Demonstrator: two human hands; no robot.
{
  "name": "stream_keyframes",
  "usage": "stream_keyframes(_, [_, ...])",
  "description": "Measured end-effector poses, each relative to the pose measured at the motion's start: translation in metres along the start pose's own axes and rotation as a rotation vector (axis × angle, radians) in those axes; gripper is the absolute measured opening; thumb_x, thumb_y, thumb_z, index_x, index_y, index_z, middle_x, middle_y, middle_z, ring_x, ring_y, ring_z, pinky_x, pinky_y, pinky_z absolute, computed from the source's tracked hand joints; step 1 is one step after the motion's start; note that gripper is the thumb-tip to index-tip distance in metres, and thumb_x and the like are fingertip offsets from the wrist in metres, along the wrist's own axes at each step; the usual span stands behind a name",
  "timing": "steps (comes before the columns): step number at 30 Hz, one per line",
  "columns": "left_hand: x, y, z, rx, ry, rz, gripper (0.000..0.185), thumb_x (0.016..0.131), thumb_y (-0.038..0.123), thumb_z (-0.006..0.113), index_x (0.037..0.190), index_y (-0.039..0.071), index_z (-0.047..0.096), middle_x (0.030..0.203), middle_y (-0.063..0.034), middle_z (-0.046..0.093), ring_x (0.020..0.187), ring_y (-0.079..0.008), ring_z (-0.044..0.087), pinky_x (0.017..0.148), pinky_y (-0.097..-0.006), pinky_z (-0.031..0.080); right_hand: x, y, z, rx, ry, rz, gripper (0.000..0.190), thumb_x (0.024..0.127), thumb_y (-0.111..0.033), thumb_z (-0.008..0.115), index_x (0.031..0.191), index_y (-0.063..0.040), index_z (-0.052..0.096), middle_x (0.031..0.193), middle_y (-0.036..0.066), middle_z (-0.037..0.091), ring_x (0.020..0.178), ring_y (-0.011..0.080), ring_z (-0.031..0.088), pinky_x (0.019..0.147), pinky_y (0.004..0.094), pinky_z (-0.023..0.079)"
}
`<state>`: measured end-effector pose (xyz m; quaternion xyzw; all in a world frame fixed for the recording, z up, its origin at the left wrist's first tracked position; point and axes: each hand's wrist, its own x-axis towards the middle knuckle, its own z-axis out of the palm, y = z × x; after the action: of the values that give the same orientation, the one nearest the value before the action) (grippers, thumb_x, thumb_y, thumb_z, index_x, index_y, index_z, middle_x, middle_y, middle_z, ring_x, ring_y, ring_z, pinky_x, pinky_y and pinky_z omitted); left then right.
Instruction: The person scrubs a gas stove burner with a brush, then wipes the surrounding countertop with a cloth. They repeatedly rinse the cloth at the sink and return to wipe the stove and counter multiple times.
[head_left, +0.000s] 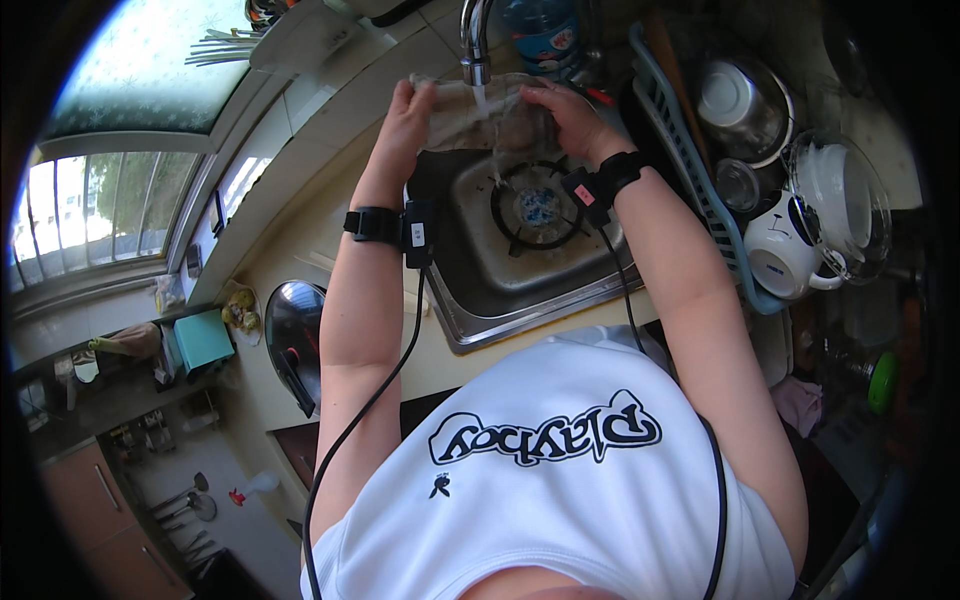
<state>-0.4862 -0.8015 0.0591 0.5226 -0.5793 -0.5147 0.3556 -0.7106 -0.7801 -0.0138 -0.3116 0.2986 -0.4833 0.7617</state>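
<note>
A thin, wet, greyish-beige cloth (459, 133) is stretched beneath the chrome faucet (475, 49). My left hand (405, 124) grips its left end, and my right hand (571, 116) has hold of its right end. Running water (481, 103) strikes the middle of the cloth and falls into the stainless steel sink (480, 259). On the sink's bottom lies a black metal ring with prongs (526, 244), like a gas-burner pan support. A blue and white mottled thing (538, 206) shows inside the ring; its exact kind is unclear.
A blue-grey plastic dish rack (694, 161) stands right of the sink, holding a white mug (780, 244), a metal bowl (726, 94) and glass ware. Behind the faucet is a large plastic bottle (541, 34). A glass lid (294, 330) lies left. Black cables (375, 397) run along both arms.
</note>
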Motion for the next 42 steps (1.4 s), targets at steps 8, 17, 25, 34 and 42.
stream_keyframes(8, [-0.009, -0.004, 0.005, 0.204, -0.114, -0.043, 0.044, 0.083, 0.016, 0.064, 0.118, 0.000, 0.044, 0.106, -0.0093, 0.057, 0.097, -0.0166, 0.053, 0.086, -0.0286, 0.043, 0.001, 0.000, -0.001, -0.169, -0.025, 0.020, 0.037, 0.090, -0.023, 0.054, 0.123, -0.007, 0.049, 0.111, 0.004, 0.059, 0.103, 0.0141, 0.055, 0.089, 0.0294, 0.045])
stream_keyframes(17, [-0.005, 0.011, 0.014, -0.166, 0.047, -0.059, 0.032, 0.088, 0.013, 0.058, 0.115, 0.001, 0.046, 0.105, -0.0087, 0.057, 0.091, -0.0162, 0.054, 0.081, -0.0294, 0.046, 0.000, -0.007, 0.018, -0.627, -0.212, 0.059, 0.040, 0.078, -0.017, 0.069, 0.114, -0.004, 0.056, 0.100, 0.003, 0.061, 0.091, 0.0109, 0.056, 0.082, 0.0262, 0.044])
stream_keyframes(25, [-0.014, -0.002, 0.009, 0.302, -0.193, -0.016, 0.043, 0.079, 0.014, 0.066, 0.114, -0.001, 0.046, 0.103, -0.0103, 0.057, 0.092, -0.0176, 0.055, 0.080, -0.0279, 0.046, 0.007, -0.007, 0.014, -0.327, -0.157, -0.036, 0.041, 0.075, -0.020, 0.071, 0.110, -0.004, 0.058, 0.097, 0.004, 0.062, 0.090, 0.0129, 0.057, 0.080, 0.0285, 0.045])
stream_keyframes(34, [-0.002, 0.005, 0.013, 0.063, 0.012, 0.008, 0.030, 0.085, 0.008, 0.057, 0.114, 0.000, 0.049, 0.103, -0.0081, 0.058, 0.095, -0.0164, 0.055, 0.083, -0.0284, 0.045, 0.005, 0.004, 0.013, -0.784, -0.164, -0.019, 0.053, 0.070, -0.014, 0.071, 0.117, 0.000, 0.052, 0.104, 0.010, 0.061, 0.089, 0.0156, 0.057, 0.079, 0.0296, 0.046])
stream_keyframes(42, [-0.003, 0.023, 0.006, 0.280, 0.021, 0.036, 0.026, 0.088, 0.011, 0.055, 0.112, 0.002, 0.050, 0.103, -0.0060, 0.058, 0.093, -0.0147, 0.054, 0.084, -0.0275, 0.044, 0.005, 0.008, 0.009, -0.552, -0.188, 0.057, 0.049, 0.070, -0.011, 0.070, 0.115, -0.002, 0.054, 0.100, 0.008, 0.062, 0.087, 0.0152, 0.056, 0.074, 0.0304, 0.046])
